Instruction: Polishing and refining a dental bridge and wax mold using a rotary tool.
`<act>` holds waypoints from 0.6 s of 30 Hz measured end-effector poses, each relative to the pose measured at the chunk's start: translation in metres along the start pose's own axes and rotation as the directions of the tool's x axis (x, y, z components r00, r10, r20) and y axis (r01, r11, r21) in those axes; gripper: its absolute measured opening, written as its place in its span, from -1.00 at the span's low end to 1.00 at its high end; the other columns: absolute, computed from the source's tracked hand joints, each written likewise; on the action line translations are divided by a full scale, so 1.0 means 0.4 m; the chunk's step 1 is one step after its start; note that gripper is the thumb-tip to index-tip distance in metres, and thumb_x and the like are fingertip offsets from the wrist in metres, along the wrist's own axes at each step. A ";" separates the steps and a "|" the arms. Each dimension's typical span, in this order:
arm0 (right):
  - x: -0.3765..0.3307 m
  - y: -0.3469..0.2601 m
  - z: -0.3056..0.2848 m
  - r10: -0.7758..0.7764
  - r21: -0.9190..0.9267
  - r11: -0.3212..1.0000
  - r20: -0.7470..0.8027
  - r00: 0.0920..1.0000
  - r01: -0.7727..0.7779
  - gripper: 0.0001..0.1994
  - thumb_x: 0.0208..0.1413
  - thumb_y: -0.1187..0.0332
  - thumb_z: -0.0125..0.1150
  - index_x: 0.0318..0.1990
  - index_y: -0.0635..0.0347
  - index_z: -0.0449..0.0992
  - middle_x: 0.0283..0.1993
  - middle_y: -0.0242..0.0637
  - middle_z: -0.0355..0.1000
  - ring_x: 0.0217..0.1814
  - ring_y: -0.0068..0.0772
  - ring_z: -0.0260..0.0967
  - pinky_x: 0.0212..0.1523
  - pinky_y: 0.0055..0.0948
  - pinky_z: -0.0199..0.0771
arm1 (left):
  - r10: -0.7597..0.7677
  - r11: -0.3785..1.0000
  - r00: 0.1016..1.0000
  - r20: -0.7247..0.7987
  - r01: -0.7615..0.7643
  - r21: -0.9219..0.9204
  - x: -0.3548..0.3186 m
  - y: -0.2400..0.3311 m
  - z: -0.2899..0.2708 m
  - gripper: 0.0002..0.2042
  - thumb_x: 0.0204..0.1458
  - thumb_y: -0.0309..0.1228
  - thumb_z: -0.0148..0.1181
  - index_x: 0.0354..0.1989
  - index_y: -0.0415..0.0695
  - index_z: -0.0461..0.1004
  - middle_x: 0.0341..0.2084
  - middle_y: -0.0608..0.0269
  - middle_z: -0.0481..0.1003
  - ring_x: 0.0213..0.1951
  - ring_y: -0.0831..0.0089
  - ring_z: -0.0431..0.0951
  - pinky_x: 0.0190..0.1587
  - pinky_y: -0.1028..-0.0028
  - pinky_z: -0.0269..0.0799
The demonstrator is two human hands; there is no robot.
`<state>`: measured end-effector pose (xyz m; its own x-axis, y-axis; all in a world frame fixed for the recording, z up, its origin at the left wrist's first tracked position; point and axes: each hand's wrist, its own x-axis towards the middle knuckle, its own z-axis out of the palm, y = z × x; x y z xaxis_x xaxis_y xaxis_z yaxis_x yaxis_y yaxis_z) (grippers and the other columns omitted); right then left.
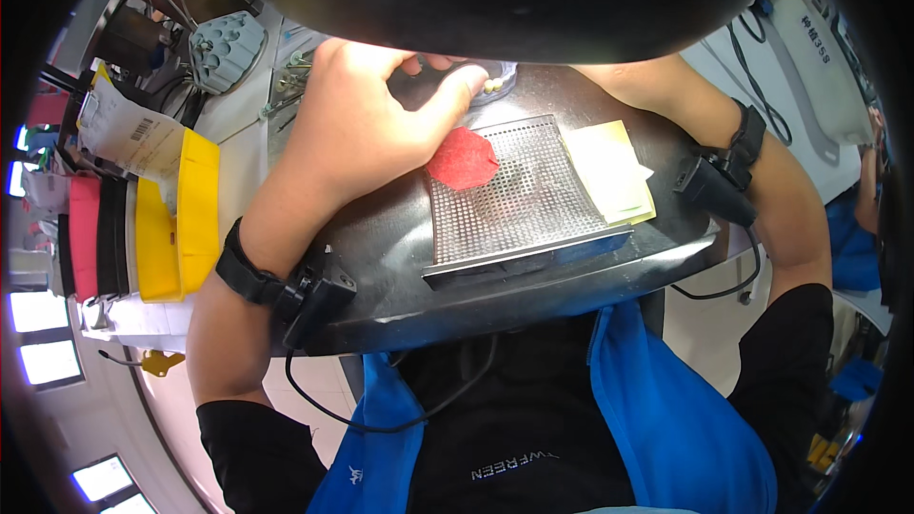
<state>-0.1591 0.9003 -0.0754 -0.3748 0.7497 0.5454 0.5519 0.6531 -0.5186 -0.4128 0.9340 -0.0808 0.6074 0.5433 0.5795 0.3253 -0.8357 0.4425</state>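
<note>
Dark worktop [400,257], beads [492,85] seemingly beside left thumb [455,90]

Single head cam, fisheye, looking steeply down over my chest at the dark surface [400,257], close range. Dark curved shape blocks the top, probably headgear. My forearms enter from the lower edge. No second view.

A small shallow dish [495,79] sits right at the tip of the left hand [367,114], the thumb touching its rim; a couple of tiny pale beads lie inside. Just below that thumb, a red scrap [463,160] of flat, ragged-edged material lies on the near corner of a perforated metal tray [519,195], which rests level beside the wrist.
</note>
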 end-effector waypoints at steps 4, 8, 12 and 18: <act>-0.010 -0.015 -0.014 0.046 -0.035 0.998 0.046 0.998 -0.044 -0.82 0.18 0.38 0.39 -0.13 0.29 0.69 -0.17 -0.19 0.65 -0.18 -0.30 0.61 -0.11 -0.40 0.60 | -0.043 0.999 0.996 0.074 0.044 -0.018 -0.003 0.019 0.004 -0.77 -0.08 -0.36 0.43 -0.26 -0.19 0.68 -0.36 0.09 0.68 -0.29 0.23 0.70 -0.16 0.36 0.58; -0.012 -0.021 -0.017 0.077 -0.056 0.996 0.082 0.994 -0.072 -0.82 0.20 0.40 0.38 -0.11 0.29 0.68 -0.14 -0.18 0.65 -0.15 -0.29 0.61 -0.09 -0.39 0.61 | -0.099 0.995 0.982 0.159 0.099 0.011 -0.004 0.017 0.003 -0.81 0.06 -0.36 0.44 -0.19 -0.12 0.64 -0.29 0.30 0.66 -0.22 0.52 0.61 -0.06 0.50 0.52; -0.011 -0.023 -0.020 0.107 -0.070 0.993 0.118 0.987 -0.099 -0.81 0.21 0.41 0.37 -0.09 0.30 0.67 -0.11 -0.18 0.65 -0.13 -0.28 0.61 -0.06 -0.39 0.61 | -0.069 0.997 0.986 0.152 0.065 0.030 -0.002 0.020 0.006 -0.83 0.07 -0.36 0.42 -0.21 -0.12 0.63 -0.30 0.28 0.66 -0.22 0.50 0.62 -0.05 0.49 0.51; -0.021 0.008 0.023 -0.023 0.076 0.997 -0.099 0.995 0.031 -0.73 0.19 0.21 0.37 -0.22 0.29 0.73 -0.49 -0.40 0.56 -0.53 -0.70 0.27 -0.47 -0.56 0.26 | -0.148 0.989 0.969 0.198 0.147 0.022 0.000 0.030 0.010 -0.80 0.10 -0.29 0.39 -0.18 -0.11 0.65 -0.35 0.28 0.63 -0.24 0.48 0.57 -0.06 0.50 0.48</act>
<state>-0.1611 0.8970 -0.0878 -0.3121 0.7201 0.6197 0.4819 0.6821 -0.5500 -0.4061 0.9235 -0.0782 0.6836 0.6345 0.3607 0.4268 -0.7484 0.5077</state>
